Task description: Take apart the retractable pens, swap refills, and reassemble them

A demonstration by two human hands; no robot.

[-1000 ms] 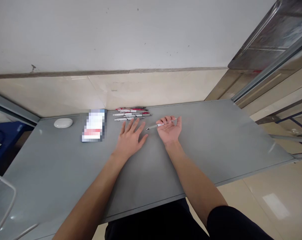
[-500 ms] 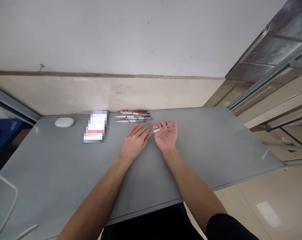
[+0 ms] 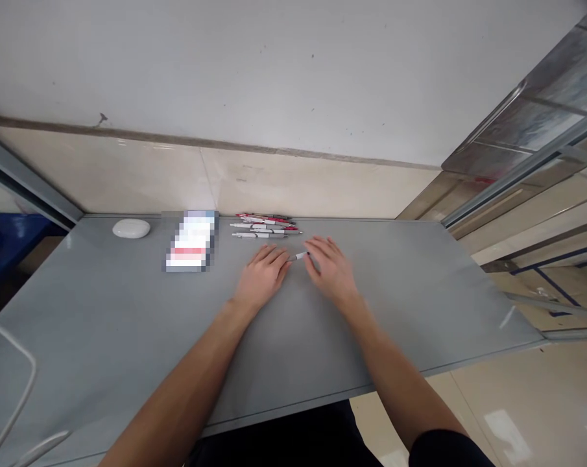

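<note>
A white pen [image 3: 299, 256] spans the gap between my two hands, low over the grey table. My left hand [image 3: 262, 277], palm down, pinches its left end between thumb and forefinger. My right hand [image 3: 333, 269] is also turned palm down, its thumb and curled fingers closed around the pen's right end, which they hide. Just behind my left hand lies a loose pile of white and red pens [image 3: 264, 225], most of them pointing left to right.
A phone with a blurred screen [image 3: 191, 241] lies left of the pens, and a white rounded case [image 3: 131, 228] lies farther left. A tiled wall [image 3: 303, 185] borders the table's [image 3: 419, 292] back edge. A white cable [image 3: 30, 370] loops at the lower left.
My right hand has rolled from palm up to palm down and now grips the pen's right end from above. My left hand stays at the left end. The camera view has tilted slightly.
</note>
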